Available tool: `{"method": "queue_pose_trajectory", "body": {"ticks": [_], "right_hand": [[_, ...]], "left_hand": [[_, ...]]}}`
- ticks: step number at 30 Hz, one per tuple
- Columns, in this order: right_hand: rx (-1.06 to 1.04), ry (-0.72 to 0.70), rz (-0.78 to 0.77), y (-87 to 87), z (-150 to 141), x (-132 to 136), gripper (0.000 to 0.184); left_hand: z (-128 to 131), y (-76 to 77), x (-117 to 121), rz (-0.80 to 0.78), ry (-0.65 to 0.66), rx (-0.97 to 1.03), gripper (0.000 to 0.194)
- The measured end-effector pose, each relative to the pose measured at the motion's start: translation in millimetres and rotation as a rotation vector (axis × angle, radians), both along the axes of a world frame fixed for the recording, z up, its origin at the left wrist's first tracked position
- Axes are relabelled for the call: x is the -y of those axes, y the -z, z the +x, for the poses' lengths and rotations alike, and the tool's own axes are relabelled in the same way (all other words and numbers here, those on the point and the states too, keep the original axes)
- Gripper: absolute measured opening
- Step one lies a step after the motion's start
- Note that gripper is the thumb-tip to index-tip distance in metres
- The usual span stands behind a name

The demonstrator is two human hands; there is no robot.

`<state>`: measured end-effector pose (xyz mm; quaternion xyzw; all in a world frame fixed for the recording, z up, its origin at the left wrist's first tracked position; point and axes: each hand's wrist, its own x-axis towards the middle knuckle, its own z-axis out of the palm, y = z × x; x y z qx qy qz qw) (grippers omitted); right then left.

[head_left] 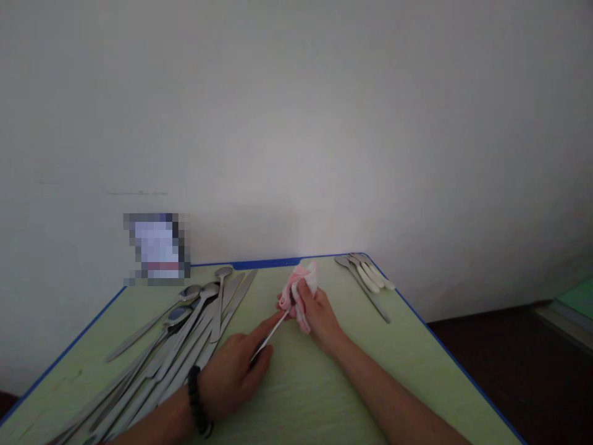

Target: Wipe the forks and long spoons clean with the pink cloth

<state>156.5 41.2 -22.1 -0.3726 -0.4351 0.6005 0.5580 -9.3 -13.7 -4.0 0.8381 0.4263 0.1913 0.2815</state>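
My left hand (pixel 236 369), with a dark beaded bracelet at the wrist, is closed around the handle of a slim metal piece of cutlery (pixel 274 334). Its far end disappears into a pink and white cloth (pixel 301 279), so its kind cannot be made out. My right hand (pixel 324 316) grips this cloth, thumb on top, folded about the covered end. Left of my hands lies a loose pile of metal spoons (pixel 209 290) and table knives (pixel 241 301), partly covered by my left forearm.
At the far right corner of the green table (pixel 370 371) lie a metal spoon (pixel 364 284) and several white-handled pieces of cutlery (pixel 367 277). A pixelated upright object (pixel 157 247) stands at the back left. A pale wall (pixel 296 123) rises behind the table's blue edge.
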Motion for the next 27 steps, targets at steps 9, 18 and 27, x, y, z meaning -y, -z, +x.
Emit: {"method": "queue_pose_trajectory", "body": {"ticks": [9, 18, 27], "right_hand": [[-0.019, -0.060, -0.021, -3.7, 2.4, 1.2, 0.033], [-0.067, -0.117, -0.038, -1.0, 4.7, -0.2, 0.025], [-0.004, -0.073, 0.008, 1.7, 3.7, -1.5, 0.027]], "left_hand": [[-1.9, 2.8, 2.6, -0.007, -0.015, 0.119, 0.049], [-0.4, 5.9, 0.2, -0.028, -0.033, 0.037, 0.054], [0.3, 4.0, 0.3, -0.010, 0.017, 0.026, 0.053]]}}
